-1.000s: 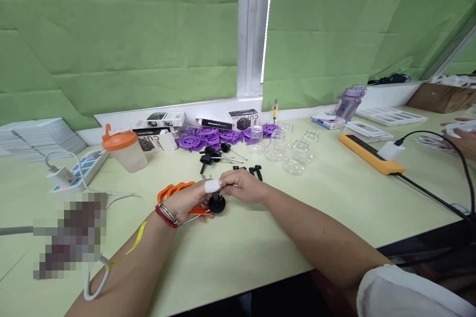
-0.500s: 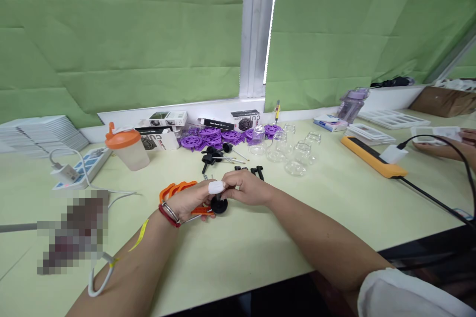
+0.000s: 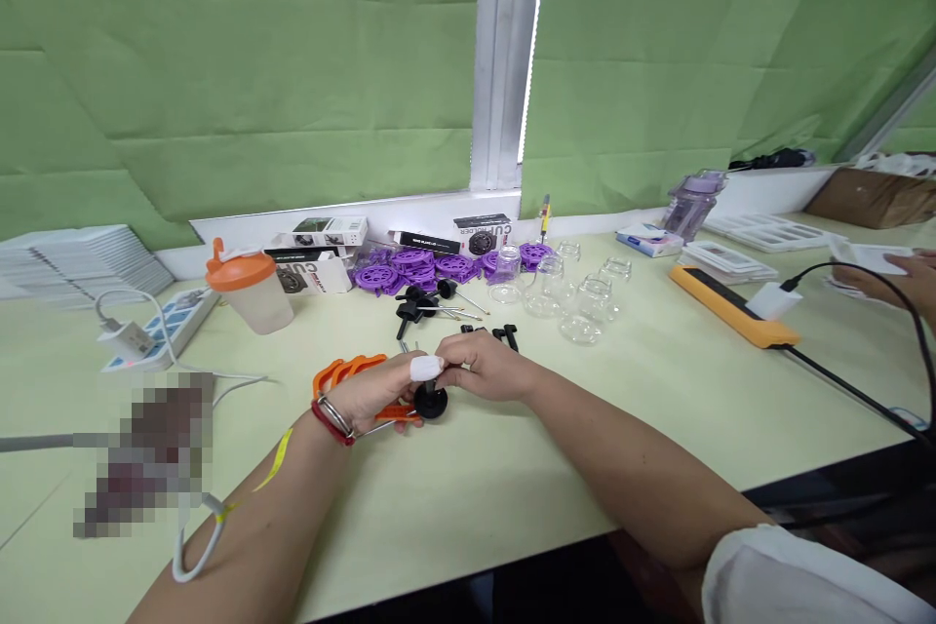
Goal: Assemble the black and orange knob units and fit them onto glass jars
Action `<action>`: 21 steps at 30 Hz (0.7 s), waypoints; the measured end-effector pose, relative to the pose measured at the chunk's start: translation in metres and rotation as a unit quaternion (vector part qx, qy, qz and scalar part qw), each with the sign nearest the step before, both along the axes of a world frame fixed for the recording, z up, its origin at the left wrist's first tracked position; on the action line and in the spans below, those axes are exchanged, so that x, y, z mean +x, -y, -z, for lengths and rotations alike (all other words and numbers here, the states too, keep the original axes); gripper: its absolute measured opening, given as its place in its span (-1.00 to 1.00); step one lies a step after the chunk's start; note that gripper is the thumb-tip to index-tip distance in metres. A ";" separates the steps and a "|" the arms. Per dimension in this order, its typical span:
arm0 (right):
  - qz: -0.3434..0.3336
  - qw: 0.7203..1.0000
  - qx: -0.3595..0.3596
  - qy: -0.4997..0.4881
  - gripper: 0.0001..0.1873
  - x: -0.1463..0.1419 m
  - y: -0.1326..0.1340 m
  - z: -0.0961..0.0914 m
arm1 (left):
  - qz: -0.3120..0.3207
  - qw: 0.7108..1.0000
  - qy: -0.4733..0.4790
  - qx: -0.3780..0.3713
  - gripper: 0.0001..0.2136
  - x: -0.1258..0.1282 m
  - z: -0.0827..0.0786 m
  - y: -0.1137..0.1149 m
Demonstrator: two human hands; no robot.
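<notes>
My left hand (image 3: 384,390), its thumb wrapped in white, is closed around a black part with a round disc end (image 3: 431,404). A thin metal rod (image 3: 374,430) sticks out beneath that hand. My right hand (image 3: 488,369) pinches at the top of the black part, against the left thumb; its fingertips partly hide what they grip. Orange curved plastic pieces (image 3: 343,371) lie beside and under my left hand. Beyond the hands are black-headed metal rods (image 3: 413,310) and small black plastic pieces (image 3: 509,338).
Purple wheel-shaped pieces (image 3: 376,278) and cup holder boxes (image 3: 318,275) line the back. Several clear glass vessels (image 3: 581,327) stand right of them. An orange-lidded cup (image 3: 255,297) and power strip (image 3: 168,322) are left. Rightward lie a yellow power strip (image 3: 721,307) and another person's hand (image 3: 917,278).
My hands and the black part stay almost in the same place. At the far right, the other person's hands and the white item they hold have shifted.
</notes>
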State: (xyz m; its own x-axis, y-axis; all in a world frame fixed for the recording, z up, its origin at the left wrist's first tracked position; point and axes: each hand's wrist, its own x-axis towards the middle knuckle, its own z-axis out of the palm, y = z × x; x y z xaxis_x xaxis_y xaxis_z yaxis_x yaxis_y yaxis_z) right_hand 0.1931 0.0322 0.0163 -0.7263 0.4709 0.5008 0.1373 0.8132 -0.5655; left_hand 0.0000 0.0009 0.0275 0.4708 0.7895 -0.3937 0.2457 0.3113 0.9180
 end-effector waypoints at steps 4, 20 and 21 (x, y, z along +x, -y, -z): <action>-0.006 1.000 -0.011 -0.009 -0.93 0.000 -0.001 0.001 | 0.001 1.000 -0.015 -0.001 -0.63 0.001 -0.003 0.001; -0.009 1.000 -0.013 -0.013 -0.88 0.000 -0.003 0.003 | 0.005 1.000 -0.028 -0.011 -0.62 0.001 -0.006 0.002; -0.015 1.000 -0.014 -0.017 -0.89 0.000 -0.003 0.003 | 0.006 1.000 -0.026 -0.009 -0.61 0.001 -0.006 0.002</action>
State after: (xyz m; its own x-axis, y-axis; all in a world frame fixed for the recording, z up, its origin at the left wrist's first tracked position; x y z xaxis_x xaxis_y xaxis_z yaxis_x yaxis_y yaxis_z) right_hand 0.1934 0.0350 0.0134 -0.7226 0.4637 0.5126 0.0938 0.8005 -0.5919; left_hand 0.0011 -0.0013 0.0332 0.4582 0.7770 -0.4316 0.2966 0.3241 0.8983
